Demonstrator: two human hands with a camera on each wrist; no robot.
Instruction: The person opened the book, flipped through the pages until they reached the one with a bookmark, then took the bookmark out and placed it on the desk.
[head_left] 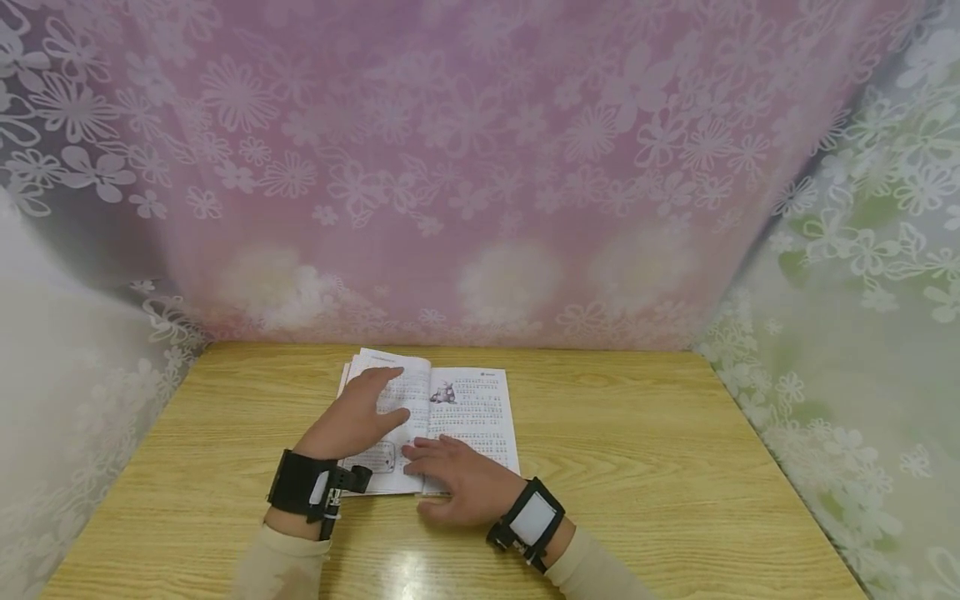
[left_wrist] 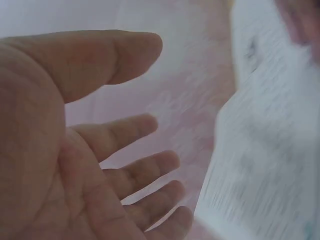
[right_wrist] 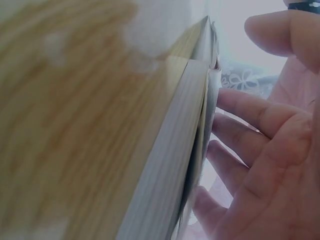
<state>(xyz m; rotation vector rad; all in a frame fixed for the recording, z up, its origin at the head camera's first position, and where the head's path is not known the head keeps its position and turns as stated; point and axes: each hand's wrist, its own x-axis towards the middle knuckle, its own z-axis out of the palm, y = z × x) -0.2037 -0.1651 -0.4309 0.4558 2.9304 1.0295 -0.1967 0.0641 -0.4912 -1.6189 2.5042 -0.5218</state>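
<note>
An open book (head_left: 472,417) lies on the wooden table, with printed text on both pages and a small animal picture on the right page. Over the left page is my left hand (head_left: 356,417), thumb apart from the fingers. In the left wrist view that hand (left_wrist: 100,150) has nothing in its palm, and a printed page (left_wrist: 265,150) stands to its right. My right hand (head_left: 468,482) is over the lower middle of the book, fingers extended across the right page toward the spine. The right wrist view shows its fingertips (right_wrist: 230,100) right at the book's pages (right_wrist: 170,145).
The wooden table (head_left: 637,467) extends around the book. A pink flowered curtain (head_left: 480,167) hangs behind it, and pale flowered curtains (head_left: 885,333) close in the sides. Black straps (head_left: 300,483) with small cameras sit on both wrists.
</note>
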